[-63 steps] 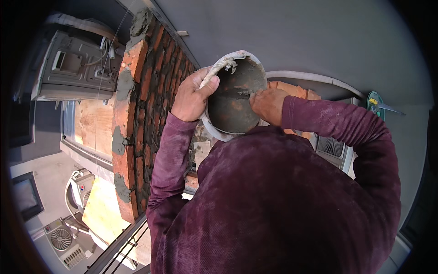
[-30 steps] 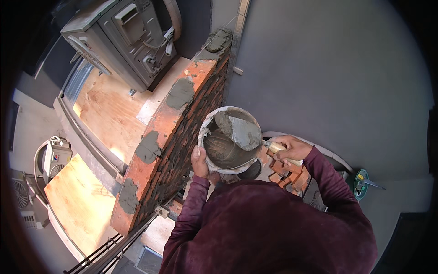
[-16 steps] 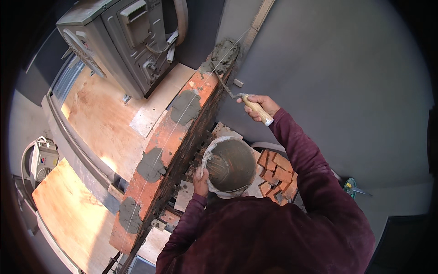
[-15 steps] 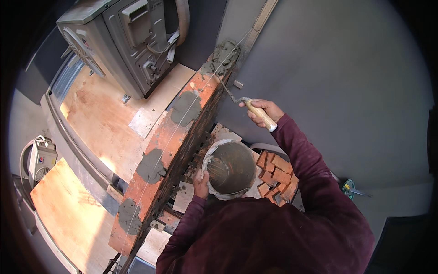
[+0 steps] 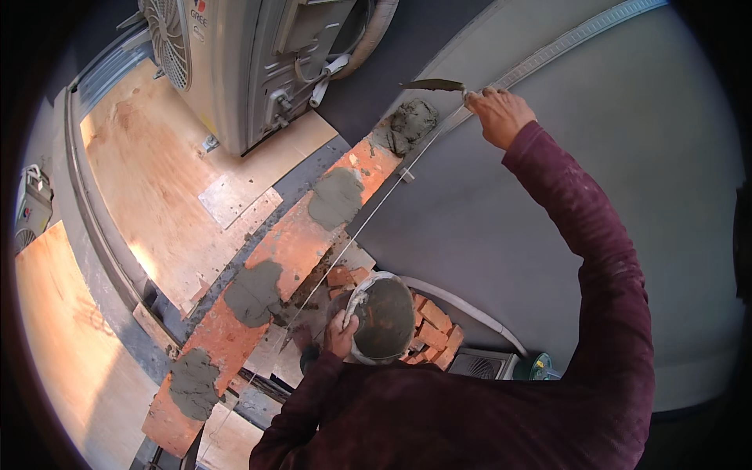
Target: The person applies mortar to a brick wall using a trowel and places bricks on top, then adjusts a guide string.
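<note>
My right hand (image 5: pixel 501 117) is raised at the far end of a low brick wall (image 5: pixel 301 243), closed on the handle of a trowel (image 5: pixel 435 84). The trowel's blade points left, above a heap of wet grey mortar (image 5: pixel 413 121) on the wall's far end. Nearer, separate mortar patches (image 5: pixel 337 197) lie spaced along the wall's top. My left hand (image 5: pixel 341 335) grips the whitish rim of a bucket (image 5: pixel 392 317) close to my body. Grey mortar coats the bucket's inside; how much it holds I cannot tell.
A taut string (image 5: pixel 384 200) runs alongside the wall. An air-conditioner unit (image 5: pixel 227 78) stands on plywood (image 5: pixel 157 196) at the left. Loose bricks (image 5: pixel 435 333) are piled beyond the bucket, near a green round object (image 5: pixel 539 366). A grey wall (image 5: pixel 627 196) rises on the right.
My right hand has lifted the trowel off the brick wall, up and to the right. My left hand keeps its grip on the bucket. The whole view has shifted.
</note>
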{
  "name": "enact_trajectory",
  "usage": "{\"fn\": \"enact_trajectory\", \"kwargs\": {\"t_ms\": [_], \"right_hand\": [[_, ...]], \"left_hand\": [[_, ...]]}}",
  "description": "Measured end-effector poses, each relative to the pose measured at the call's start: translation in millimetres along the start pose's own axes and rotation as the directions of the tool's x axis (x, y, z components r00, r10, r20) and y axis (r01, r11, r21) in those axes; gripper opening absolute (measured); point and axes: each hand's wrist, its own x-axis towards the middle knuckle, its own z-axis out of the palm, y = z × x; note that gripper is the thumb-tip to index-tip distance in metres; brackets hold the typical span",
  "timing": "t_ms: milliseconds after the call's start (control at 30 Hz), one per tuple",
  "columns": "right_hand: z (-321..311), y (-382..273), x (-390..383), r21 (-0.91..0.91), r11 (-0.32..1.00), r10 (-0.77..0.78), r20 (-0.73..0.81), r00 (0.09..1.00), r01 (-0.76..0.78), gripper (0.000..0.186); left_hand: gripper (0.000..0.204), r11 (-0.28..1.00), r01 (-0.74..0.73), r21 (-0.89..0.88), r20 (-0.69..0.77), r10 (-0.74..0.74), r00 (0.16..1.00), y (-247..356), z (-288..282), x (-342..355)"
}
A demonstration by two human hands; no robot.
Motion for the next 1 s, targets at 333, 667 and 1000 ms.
{"fn": "enact_trajectory", "kwargs": {"t_ms": [333, 667, 1000], "right_hand": [[48, -64, 97, -0.086, 0.984, -0.109, 0.418, 0.902, 0.158, 0.019], [-45, 8, -34, 0.309, 0.95, 0.027, 0.062, 0.998, -0.044, 0.016], [24, 13, -149, 0.693, -0.024, -0.068, 0.718, 0.693, -0.721, 0.031]], "left_hand": [[0.032, 0.999, 0.043, -0.009, -0.104, -0.044, 0.994, 9, -16, -23], [0.035, 1.0, 0.027, 0.008, -0.078, -0.026, 0.997, 7, -26, -4], [0.036, 0.994, 0.065, 0.084, 0.051, -0.07, 0.996, 4, -24, 9]]}}
